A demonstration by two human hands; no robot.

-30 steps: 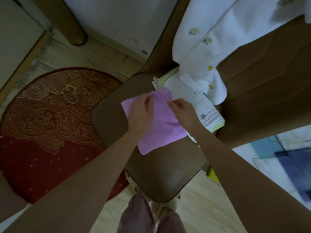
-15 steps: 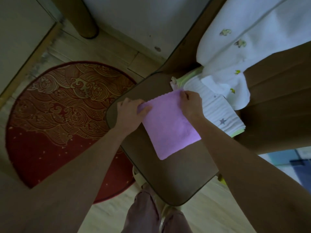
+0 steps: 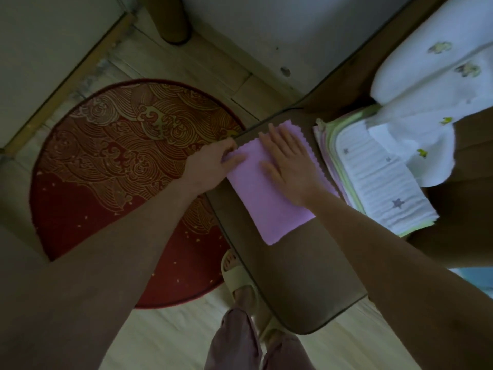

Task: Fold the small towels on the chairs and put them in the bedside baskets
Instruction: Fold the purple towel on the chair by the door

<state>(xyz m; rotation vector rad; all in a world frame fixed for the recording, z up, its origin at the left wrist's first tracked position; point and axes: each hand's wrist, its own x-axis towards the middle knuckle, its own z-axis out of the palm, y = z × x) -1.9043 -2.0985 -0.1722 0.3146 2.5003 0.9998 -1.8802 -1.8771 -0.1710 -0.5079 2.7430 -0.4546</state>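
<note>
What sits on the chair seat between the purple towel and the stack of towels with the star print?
Nothing: the head view shows only a narrow strip of bare brown chair seat between the purple towel and the towel stack.

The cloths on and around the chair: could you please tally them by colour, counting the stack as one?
Purple: 1, the towel flat on the chair seat, under the right hand and gripped by the left hand
White, mixed edges: 1, the stack
White, printed: 1, the draped cloth
Total: 3
</note>
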